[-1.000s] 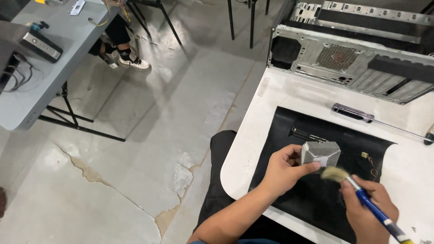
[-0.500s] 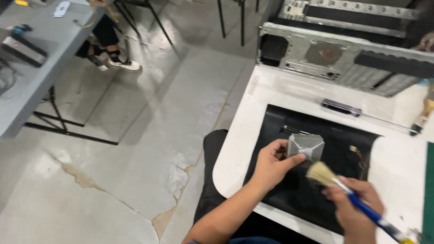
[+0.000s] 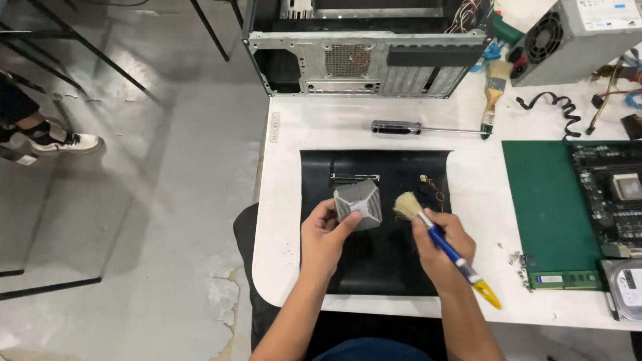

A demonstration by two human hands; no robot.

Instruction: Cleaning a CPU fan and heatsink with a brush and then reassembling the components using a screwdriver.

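Observation:
My left hand (image 3: 326,238) grips a grey finned metal heatsink (image 3: 359,204) and holds it just above a black mat (image 3: 378,267) on the white table. In my right hand (image 3: 441,244) is a paintbrush (image 3: 441,243) with a blue handle and a yellow tip. Its pale bristles point up and left, a short gap to the right of the heatsink. A thin metal clip (image 3: 354,178) and a small wired part (image 3: 431,184) lie on the mat beyond my hands.
An open computer case (image 3: 368,53) stands at the table's far edge. In front of it lie a screwdriver (image 3: 428,128) and a second brush (image 3: 493,93). A power supply (image 3: 575,37) sits far right. A green mat (image 3: 545,200) carries a motherboard (image 3: 612,197); loose screws (image 3: 518,261) lie nearby. Another person's shoe (image 3: 57,142) rests on the floor, left.
The view has swung right and now centres on the table. My hands have kept their hold on the heatsink and brush, and the bristles still sit beside the heatsink.

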